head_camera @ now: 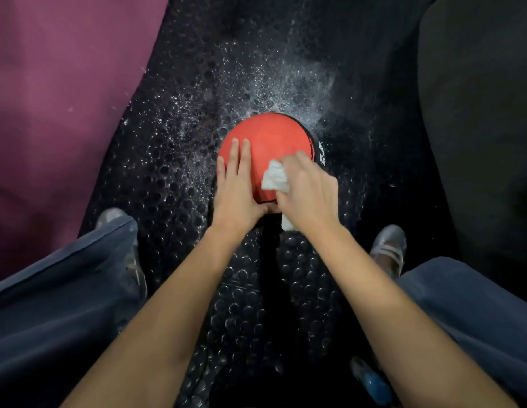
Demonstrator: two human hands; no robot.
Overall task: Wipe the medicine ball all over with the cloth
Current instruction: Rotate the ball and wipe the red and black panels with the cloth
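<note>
Ball [268, 142], red with a black side panel, sits on the dimpled black mat [173, 172] between the person's feet, speckled white around it. Left hand [237, 189] lies flat on its left face, fingers straight. Right hand [307, 192] bunches the white cloth [274, 176] against its right face; a blue thing [371, 381], perhaps a bottle, lies lower right.

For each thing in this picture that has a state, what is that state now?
Ball: on the mat, held steady, being wiped.
Cloth: crumpled, pressed on the ball.
Left hand: flat on the ball.
Right hand: grips the cloth.
Mat: speckled with white droplets or powder.
</note>
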